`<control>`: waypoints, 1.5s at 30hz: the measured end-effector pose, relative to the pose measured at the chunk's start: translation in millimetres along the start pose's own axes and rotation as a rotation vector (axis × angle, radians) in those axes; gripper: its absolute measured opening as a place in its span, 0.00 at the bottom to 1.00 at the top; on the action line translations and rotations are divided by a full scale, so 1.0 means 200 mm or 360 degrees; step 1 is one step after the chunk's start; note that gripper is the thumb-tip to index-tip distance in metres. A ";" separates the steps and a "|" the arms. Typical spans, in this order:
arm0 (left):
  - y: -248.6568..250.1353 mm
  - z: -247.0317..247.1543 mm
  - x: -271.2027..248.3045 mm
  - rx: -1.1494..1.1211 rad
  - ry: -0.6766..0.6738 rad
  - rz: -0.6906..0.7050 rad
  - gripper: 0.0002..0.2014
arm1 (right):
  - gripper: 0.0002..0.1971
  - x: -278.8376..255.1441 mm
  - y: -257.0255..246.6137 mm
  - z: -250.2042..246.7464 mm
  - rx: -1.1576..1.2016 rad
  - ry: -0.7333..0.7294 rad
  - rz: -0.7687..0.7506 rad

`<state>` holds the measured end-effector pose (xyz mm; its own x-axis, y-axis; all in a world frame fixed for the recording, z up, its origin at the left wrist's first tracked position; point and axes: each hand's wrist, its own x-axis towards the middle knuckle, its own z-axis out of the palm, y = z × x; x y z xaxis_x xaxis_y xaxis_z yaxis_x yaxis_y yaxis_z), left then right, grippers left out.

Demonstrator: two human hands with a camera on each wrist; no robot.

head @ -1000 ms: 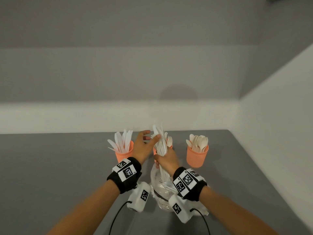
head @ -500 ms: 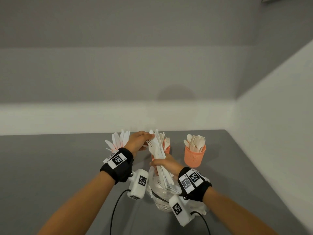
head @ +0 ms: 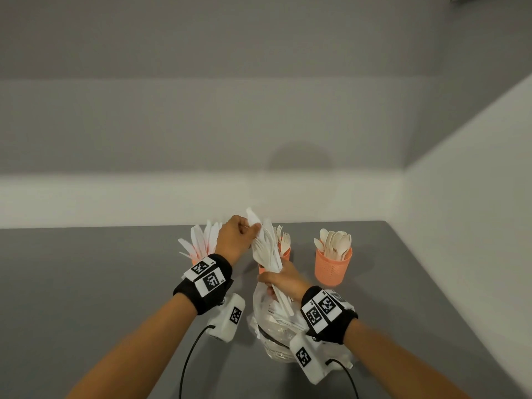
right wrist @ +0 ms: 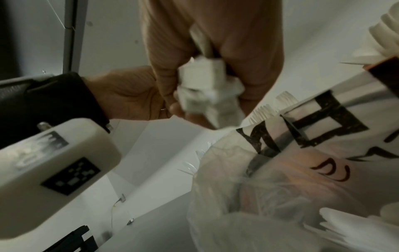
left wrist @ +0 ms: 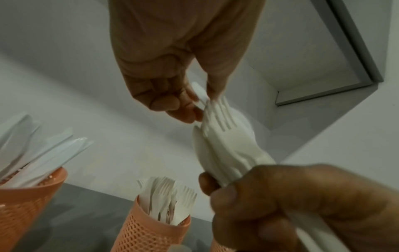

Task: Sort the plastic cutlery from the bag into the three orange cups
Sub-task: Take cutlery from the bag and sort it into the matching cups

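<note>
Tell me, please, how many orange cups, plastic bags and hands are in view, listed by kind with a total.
Orange cups: 3 (knife cup, fork cup, spoon cup)
Plastic bags: 1 (bag)
Hands: 2 (left hand, right hand)
Total: 6

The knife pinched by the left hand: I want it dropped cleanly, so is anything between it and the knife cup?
Nothing visible: the knife in the left hand is right beside the knife cup.
</note>
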<state>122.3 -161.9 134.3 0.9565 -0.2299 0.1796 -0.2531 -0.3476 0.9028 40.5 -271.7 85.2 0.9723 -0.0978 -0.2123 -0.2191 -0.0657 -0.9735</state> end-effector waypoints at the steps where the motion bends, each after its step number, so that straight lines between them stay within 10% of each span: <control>1: 0.00 -0.01 0.00 0.0017 -0.0065 -0.0006 0.10 | 0.09 0.00 0.00 0.00 0.0000 0.0014 0.0008; 10: 0.07 -0.07 0.07 -0.0169 -0.0035 -0.0062 0.11 | 0.10 0.05 0.02 0.01 -0.0005 -0.0096 -0.0010; 16: 0.18 -0.27 0.17 -0.0436 0.0476 0.0256 0.02 | 0.09 0.07 0.04 0.01 0.0110 -0.0119 0.0050; 21: 0.05 -0.45 0.27 -0.0073 0.0769 0.0489 0.22 | 0.06 0.10 0.03 -0.01 0.0277 -0.0138 0.0119; 36: -0.58 -0.27 0.27 0.1010 0.0099 0.0105 0.19 | 0.05 0.16 -0.02 -0.02 0.0679 -0.0368 0.0358; 39: -0.61 -0.26 0.28 0.1193 0.0136 0.0320 0.18 | 0.04 0.18 -0.02 -0.01 0.0664 -0.0406 0.0351; 42: -0.49 -0.22 0.23 0.0739 0.0277 0.0435 0.19 | 0.05 0.18 -0.04 -0.01 0.0715 -0.0436 0.0324; 45: -0.28 -0.16 0.12 -0.0277 -0.0123 -0.0034 0.36 | 0.07 0.17 -0.06 0.02 0.0762 -0.0539 0.0293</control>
<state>164.5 -119.3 101.3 0.9456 -0.2959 0.1354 -0.1977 -0.1921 0.9612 76.1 -271.2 88.6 0.9108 0.2612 -0.3196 -0.4017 0.3830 -0.8318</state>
